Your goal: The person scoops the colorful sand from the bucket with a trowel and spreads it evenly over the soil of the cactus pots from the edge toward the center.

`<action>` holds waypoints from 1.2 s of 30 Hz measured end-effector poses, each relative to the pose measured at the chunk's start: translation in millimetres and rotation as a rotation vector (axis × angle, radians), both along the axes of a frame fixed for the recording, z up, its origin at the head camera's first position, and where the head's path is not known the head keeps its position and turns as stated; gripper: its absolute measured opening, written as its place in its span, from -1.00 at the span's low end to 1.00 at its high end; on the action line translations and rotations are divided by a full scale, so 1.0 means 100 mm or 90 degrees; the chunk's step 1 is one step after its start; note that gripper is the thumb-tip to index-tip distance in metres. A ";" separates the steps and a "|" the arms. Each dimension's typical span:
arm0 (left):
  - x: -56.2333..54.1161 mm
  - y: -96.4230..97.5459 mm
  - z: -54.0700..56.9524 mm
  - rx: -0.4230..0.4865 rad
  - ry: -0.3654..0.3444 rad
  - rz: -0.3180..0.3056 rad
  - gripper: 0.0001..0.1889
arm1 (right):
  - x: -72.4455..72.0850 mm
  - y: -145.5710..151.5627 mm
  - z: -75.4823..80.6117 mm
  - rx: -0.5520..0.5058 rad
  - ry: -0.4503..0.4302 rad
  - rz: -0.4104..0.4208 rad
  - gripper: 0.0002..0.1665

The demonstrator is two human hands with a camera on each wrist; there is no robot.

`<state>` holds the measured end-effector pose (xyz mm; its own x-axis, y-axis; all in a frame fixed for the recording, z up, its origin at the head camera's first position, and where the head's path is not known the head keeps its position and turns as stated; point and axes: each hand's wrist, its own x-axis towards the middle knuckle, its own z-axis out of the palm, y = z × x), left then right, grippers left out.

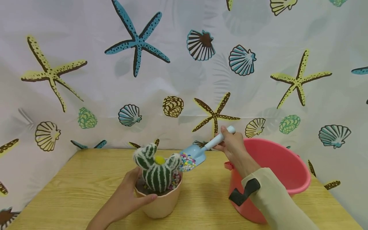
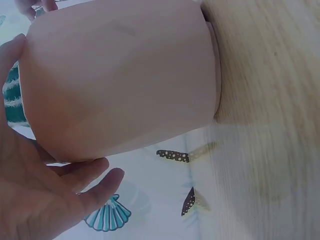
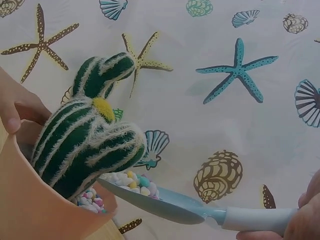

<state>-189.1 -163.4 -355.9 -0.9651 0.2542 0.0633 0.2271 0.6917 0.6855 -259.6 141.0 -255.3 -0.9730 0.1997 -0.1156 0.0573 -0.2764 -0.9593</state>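
Note:
A peach flowerpot [image 1: 161, 206] holds a fuzzy green-and-white toy cactus [image 1: 157, 175] with a yellow flower, dark filling and some colored pebbles around its base. My left hand [image 1: 127, 196] grips the pot's rim from the left, thumb in front and fingers behind. My right hand [image 1: 234, 148] holds a light blue toy shovel [image 1: 198, 153] by its pale handle. Multicolored pebbles [image 3: 132, 182] lie in the scoop, whose tip is over the pot's right rim, beside the cactus arm. In the left wrist view the pot's side [image 2: 120, 80] hides the pot's contents.
A red bucket [image 1: 276, 166] stands at the right, under and beside my right forearm; its inside bottom is hidden. A white curtain [image 1: 172, 76] with starfish and shell prints hangs behind the wooden table [image 1: 80, 182]. A black strap [image 1: 244, 193] is on my right sleeve.

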 end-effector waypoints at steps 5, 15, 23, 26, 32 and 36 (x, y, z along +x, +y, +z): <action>0.01 0.06 0.01 -0.039 0.008 0.033 0.16 | -0.01 -0.04 0.00 0.009 -0.001 0.005 -0.49; 0.14 0.28 0.00 -0.066 0.035 0.146 0.18 | -0.01 -0.08 -0.04 0.021 -0.001 0.006 -0.53; 0.21 0.35 0.00 -0.064 0.067 0.188 0.21 | -0.01 -0.14 -0.11 0.024 0.007 0.011 -0.63; 0.19 0.30 -0.01 -0.064 0.060 0.163 0.19 | 0.00 -0.16 -0.13 0.033 0.006 0.020 -0.63; 0.08 0.09 0.01 -0.051 0.016 0.052 0.15 | 0.01 -0.19 -0.16 0.049 0.011 0.022 -0.58; 0.03 -0.02 0.03 -0.006 -0.025 -0.012 0.21 | 0.02 -0.21 -0.16 0.055 0.021 0.032 -0.54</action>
